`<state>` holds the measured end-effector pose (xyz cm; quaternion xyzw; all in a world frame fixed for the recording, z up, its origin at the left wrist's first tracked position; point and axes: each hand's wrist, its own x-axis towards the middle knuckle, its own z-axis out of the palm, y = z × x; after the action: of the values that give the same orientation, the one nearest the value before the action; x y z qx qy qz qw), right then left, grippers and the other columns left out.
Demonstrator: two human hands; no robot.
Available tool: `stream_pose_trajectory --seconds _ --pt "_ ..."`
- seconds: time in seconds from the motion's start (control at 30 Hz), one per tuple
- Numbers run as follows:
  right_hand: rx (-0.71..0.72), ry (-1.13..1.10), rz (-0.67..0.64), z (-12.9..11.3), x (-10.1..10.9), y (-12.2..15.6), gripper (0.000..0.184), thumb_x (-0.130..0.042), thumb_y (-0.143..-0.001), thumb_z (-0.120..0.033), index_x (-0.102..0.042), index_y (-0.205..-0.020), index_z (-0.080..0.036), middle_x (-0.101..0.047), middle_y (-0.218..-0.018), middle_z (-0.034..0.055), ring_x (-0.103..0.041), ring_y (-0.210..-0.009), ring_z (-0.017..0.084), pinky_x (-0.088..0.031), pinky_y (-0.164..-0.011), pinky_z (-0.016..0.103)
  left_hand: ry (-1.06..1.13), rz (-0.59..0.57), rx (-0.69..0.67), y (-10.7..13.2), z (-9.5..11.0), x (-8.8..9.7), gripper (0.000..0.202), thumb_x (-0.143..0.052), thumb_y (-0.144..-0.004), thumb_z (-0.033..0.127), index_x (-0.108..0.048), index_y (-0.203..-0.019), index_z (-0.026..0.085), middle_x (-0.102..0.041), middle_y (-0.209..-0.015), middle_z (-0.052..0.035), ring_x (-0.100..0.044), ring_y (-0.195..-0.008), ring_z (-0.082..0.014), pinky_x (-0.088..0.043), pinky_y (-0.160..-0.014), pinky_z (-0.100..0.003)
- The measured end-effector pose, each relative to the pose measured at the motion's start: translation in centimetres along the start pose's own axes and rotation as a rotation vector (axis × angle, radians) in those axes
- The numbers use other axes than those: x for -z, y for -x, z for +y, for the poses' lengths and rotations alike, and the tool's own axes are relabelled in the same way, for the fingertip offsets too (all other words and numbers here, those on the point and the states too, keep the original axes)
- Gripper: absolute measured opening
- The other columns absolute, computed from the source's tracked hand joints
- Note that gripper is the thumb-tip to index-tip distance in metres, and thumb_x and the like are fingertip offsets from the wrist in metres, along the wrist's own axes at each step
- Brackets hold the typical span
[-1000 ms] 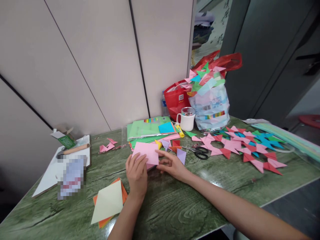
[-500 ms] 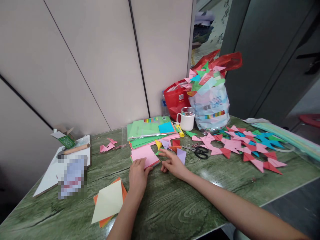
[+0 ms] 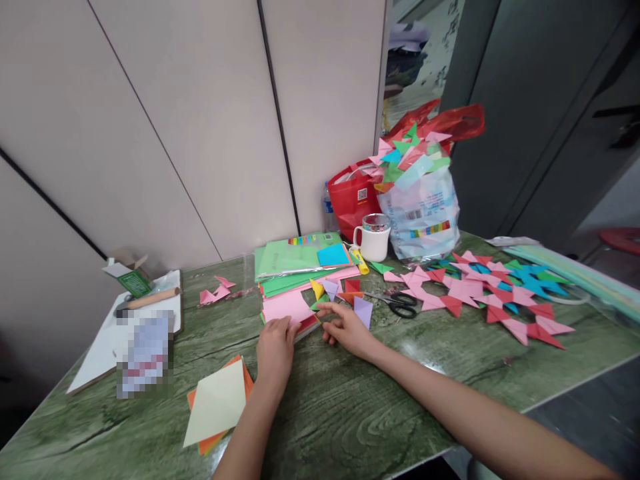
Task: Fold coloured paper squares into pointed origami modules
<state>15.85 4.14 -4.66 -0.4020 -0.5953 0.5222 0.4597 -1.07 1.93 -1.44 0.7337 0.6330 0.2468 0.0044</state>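
Observation:
A stack of square colored paper (image 3: 285,307), pink on top with red and white edges below, lies in front of me. My left hand (image 3: 276,347) is closed on the near edge of the pink sheets, which is lifted a little. At the stack's right corner is my right hand (image 3: 347,330), its index finger stretched toward the paper and its other fingers loosely bent. Nothing shows in that hand. Small folded paper pieces, among them a yellow one (image 3: 317,289) and a purple one (image 3: 363,311), lie just beyond it.
Black-handled scissors (image 3: 403,305) lie right of the hands, before linked pink and red folded pieces (image 3: 465,290). A white mug (image 3: 374,239) and bags (image 3: 425,207) stand behind. Cream and orange sheets (image 3: 215,403) lie near my left forearm; a hammer (image 3: 150,300) rests on a white board.
My left hand has drawn back slightly, its thumb closing toward the fingers. The near edge of the pink sheets has risen, showing red and white edges. The right hand has barely moved.

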Motion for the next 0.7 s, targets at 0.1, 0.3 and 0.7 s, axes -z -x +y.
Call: stream_pose_trajectory --seconds 0.1,0.3,0.7 --pt "0.001 0.0 -0.016 0.01 0.03 -0.04 0.036 -0.048 -0.071 -0.014 -0.048 -0.106 -0.019 -0.053 -0.097 0.0031 -0.057 -0.049 0.004 -0.044 -0.037 0.015 -0.025 0.0 0.013 0.09 0.07 0.08 0.025 -0.051 -0.081 0.03 -0.064 -0.098 0.017 -0.068 -0.092 -0.009 -0.06 -0.088 -0.0208 -0.044 -0.077 -0.031" --pt "-0.015 -0.032 -0.047 -0.2 0.02 -0.01 0.038 -0.048 -0.071 -0.014 -0.045 -0.109 -0.018 -0.059 -0.087 0.0011 -0.056 -0.049 0.005 -0.045 -0.039 0.016 -0.049 -0.021 0.014 0.15 0.06 0.03 0.027 -0.049 -0.081 0.033 -0.063 -0.098 0.017 -0.067 -0.091 -0.0094 -0.059 -0.089 -0.021 -0.043 -0.078 -0.031" --pt "0.0 -0.045 -0.022 0.05 0.04 -0.07 0.038 -0.05 -0.071 -0.016 -0.044 -0.108 -0.019 -0.056 -0.094 0.0026 -0.056 -0.048 0.004 -0.045 -0.038 0.016 -0.114 -0.057 0.031 0.19 0.48 0.27 0.027 -0.04 -0.086 0.027 -0.065 -0.093 0.018 -0.068 -0.088 -0.009 -0.061 -0.088 -0.0202 -0.044 -0.073 -0.028"
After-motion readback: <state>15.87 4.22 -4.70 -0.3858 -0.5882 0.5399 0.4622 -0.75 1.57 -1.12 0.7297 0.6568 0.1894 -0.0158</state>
